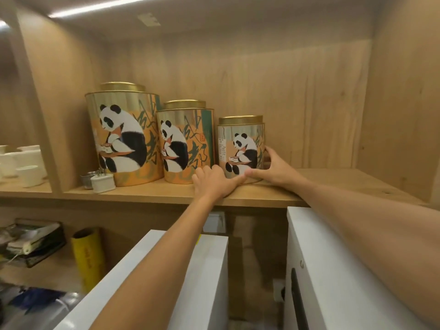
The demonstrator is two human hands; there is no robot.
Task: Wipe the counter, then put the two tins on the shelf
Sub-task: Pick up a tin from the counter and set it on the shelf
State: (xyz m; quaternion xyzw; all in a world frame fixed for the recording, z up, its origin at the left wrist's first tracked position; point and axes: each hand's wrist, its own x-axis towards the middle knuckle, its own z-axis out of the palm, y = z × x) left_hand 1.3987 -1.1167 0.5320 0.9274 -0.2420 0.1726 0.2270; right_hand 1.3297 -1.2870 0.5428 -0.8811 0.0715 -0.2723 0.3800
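Three gold tins with panda pictures stand upright in a row on the wooden shelf (321,179): a large tin (123,136), a medium tin (185,144) and a small tin (240,148) at the right end. My right hand (278,166) wraps the small tin's right side and base, thumb across its front bottom edge. My left hand (214,183) lies on the shelf with fingers touching the small tin's lower left, in front of the medium tin.
A white plug adapter (102,182) and a small metal cup (87,178) sit left of the large tin. White ceramic cups (26,165) fill the left compartment. Below are a yellow roll (88,256), a black basket of items (33,241) and two white appliances (204,270).
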